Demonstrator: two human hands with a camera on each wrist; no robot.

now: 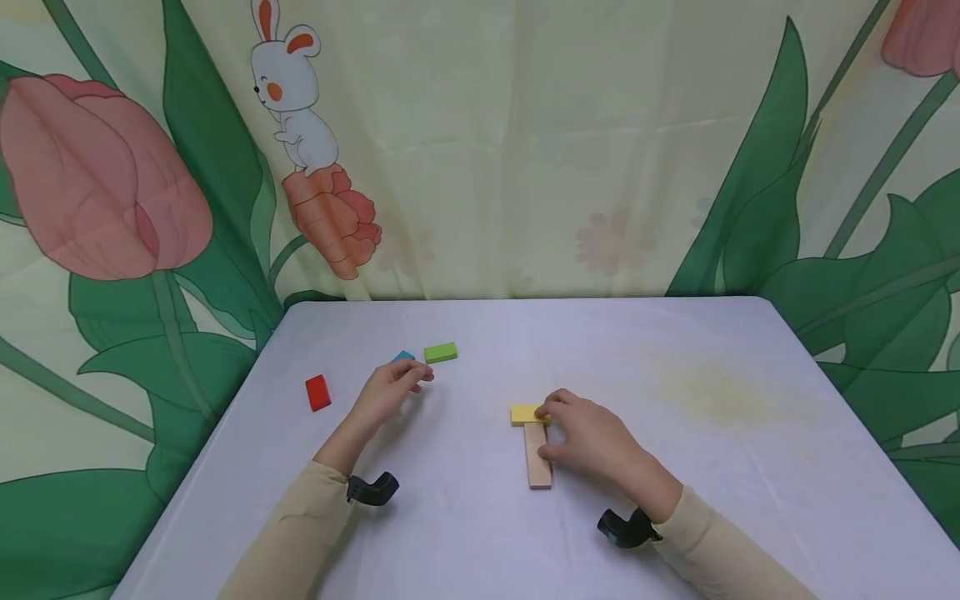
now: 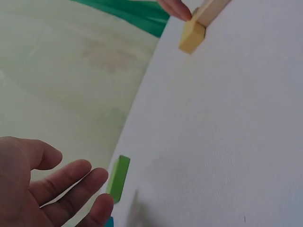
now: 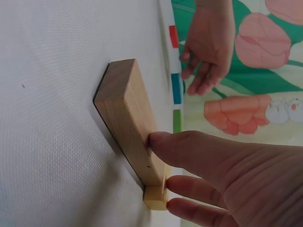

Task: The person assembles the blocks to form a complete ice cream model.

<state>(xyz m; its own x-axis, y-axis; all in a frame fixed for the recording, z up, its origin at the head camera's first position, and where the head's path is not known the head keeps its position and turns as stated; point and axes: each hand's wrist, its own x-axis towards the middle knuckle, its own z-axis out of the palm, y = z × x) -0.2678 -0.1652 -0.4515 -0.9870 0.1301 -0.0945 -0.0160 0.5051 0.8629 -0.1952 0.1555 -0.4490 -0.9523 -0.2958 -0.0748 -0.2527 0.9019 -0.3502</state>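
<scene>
A yellow block [image 1: 522, 415] lies crosswise at the far end of a plain wooden block [image 1: 538, 467], and together they form a T on the table. My right hand [image 1: 596, 437] is over their right side. Its thumb [image 3: 163, 142] touches the wooden block, while the fingertips rest at the yellow block. My left hand [image 1: 390, 392] hovers over the left part of the table with loosely bent fingers and nothing in them. Just beyond it are a blue block [image 1: 403, 356], partly hidden by the hand, and a green block [image 1: 440, 352].
A red block [image 1: 318, 392] lies to the left of my left hand. The white-covered table [image 1: 465, 533] ends at the back against a curtain [image 1: 510, 167] printed with tulips and a rabbit. Each wrist wears a black camera mount.
</scene>
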